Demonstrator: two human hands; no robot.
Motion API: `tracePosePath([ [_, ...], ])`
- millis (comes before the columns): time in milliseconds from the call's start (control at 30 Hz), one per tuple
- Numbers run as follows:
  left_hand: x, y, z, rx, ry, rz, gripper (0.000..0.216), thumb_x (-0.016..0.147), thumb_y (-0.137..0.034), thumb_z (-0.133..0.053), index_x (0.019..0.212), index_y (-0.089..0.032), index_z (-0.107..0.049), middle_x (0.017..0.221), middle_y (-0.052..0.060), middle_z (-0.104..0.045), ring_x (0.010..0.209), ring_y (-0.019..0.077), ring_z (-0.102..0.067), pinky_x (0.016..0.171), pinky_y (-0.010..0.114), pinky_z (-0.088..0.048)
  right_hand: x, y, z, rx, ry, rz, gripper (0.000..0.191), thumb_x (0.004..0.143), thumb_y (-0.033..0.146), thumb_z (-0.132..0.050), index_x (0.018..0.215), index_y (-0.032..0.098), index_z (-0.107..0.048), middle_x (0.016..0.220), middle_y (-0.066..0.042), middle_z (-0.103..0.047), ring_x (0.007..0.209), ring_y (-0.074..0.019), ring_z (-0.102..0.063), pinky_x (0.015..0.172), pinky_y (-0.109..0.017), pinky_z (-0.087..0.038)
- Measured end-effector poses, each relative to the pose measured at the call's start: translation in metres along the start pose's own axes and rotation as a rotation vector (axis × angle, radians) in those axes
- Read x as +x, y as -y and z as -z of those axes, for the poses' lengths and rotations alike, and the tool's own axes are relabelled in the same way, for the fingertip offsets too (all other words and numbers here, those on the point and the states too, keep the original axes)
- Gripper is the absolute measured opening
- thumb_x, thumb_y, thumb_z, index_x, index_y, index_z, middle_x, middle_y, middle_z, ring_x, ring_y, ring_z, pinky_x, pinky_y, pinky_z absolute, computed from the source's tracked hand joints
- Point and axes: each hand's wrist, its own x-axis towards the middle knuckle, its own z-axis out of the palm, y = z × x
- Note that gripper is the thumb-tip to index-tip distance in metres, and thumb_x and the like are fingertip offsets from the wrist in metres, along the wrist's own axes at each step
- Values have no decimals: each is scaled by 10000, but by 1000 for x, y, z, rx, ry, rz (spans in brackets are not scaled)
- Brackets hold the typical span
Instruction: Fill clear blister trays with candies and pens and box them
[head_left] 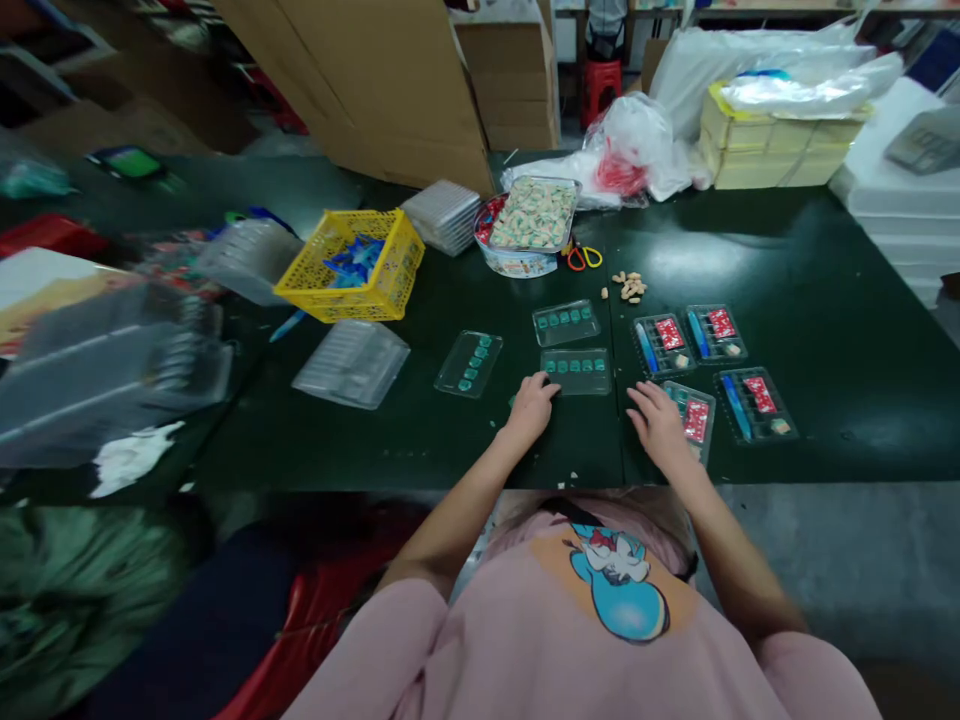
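Note:
My left hand rests at the lower left corner of a clear plastic tray with a row of green pieces. Its fingers are slightly bent and apart, touching or very near the tray's edge. My right hand lies over the left side of a packed tray that shows a red patterned packet; its fingers are spread, and part of that tray is hidden. Two more trays with green pieces lie nearby, one tray to the left and another tray just behind.
More packed trays with blue sticks lie right. Small tan pieces, scissors and a heaped tray on a round tub stand behind. Left are stacked clear trays and a yellow basket of blue items.

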Motion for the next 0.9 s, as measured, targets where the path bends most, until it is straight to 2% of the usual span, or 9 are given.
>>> tracePosePath([
  [133, 2, -10, 0, 147, 44, -80, 235, 888, -148, -482, 835, -178, -709, 1118, 133, -608, 1011, 263, -518, 871, 405, -472, 7, 26, -23, 18, 114, 76, 329, 920, 189, -519, 1227, 153, -629, 1283, -134, -611, 1279, -264, -488, 1036, -444, -426],
  [267, -7, -31, 11, 119, -60, -180, 211, 922, -189, -461, 912, -185, -672, 1166, 131, -603, 1099, 281, -494, 860, 421, -455, 20, 41, -38, -42, 192, 123, 432, 906, 123, -525, 1333, 182, -545, 1360, -112, -568, 1331, -268, -438, 1055, -467, -368],
  [333, -13, -47, 19, 70, -128, -233, 208, 928, -184, -449, 925, -185, -657, 1177, 130, -601, 1144, 280, -484, 886, 425, -446, 26, 43, -40, -55, 196, 151, 393, 933, 136, -492, 1317, 191, -555, 1332, -100, -595, 1283, -247, -487, 1007, -432, -389],
  [467, -18, -72, 33, -71, -214, -293, 156, 918, -192, -489, 918, -189, -645, 1205, 120, -590, 1212, 279, -470, 965, 450, -427, 31, 36, -29, -21, 145, 199, 282, 976, 191, -438, 1169, 187, -643, 1183, -90, -683, 1099, -200, -598, 882, -359, -416],
  [533, -17, -78, 36, -195, -285, -292, 132, 892, -243, -563, 994, -200, -636, 1264, 116, -559, 1251, 279, -456, 1016, 468, -407, 33, 32, -16, 8, 77, 185, 271, 982, 193, -424, 1102, 187, -667, 1116, -86, -707, 1048, -190, -617, 875, -348, -407],
  [600, -11, -80, 34, -374, -381, -235, 312, 859, -298, -623, 1159, -221, -584, 1341, 117, -509, 1283, 273, -444, 1042, 473, -400, 37, 26, 1, 43, -6, 125, 281, 985, 191, -407, 1052, 189, -680, 1048, -78, -723, 990, -185, -636, 883, -349, -405],
  [700, 14, -83, 19, -704, -404, -93, 563, 864, -324, -614, 1388, -258, -417, 1391, 119, -476, 1287, 245, -462, 1034, 439, -425, 51, 12, 30, 145, -141, -13, 275, 976, 218, -418, 1029, 194, -686, 1002, -73, -724, 952, -190, -645, 896, -354, -429],
  [800, 58, -91, -4, -972, -247, 47, 712, 849, -307, -622, 1483, -269, -299, 1405, 124, -474, 1214, 221, -532, 993, 390, -460, 72, -15, 51, 327, -246, -149, 261, 948, 277, -461, 1075, 197, -675, 1029, -68, -713, 956, -190, -646, 878, -340, -478],
  [900, 108, -103, -28, -1108, -128, 171, 768, 811, -279, -654, 1495, -243, -308, 1344, 122, -537, 1088, 199, -598, 934, 350, -483, 92, -56, 54, 478, -286, -288, 292, 897, 303, -509, 1124, 189, -655, 990, -50, -713, 888, -176, -650, 858, -333, -503],
])
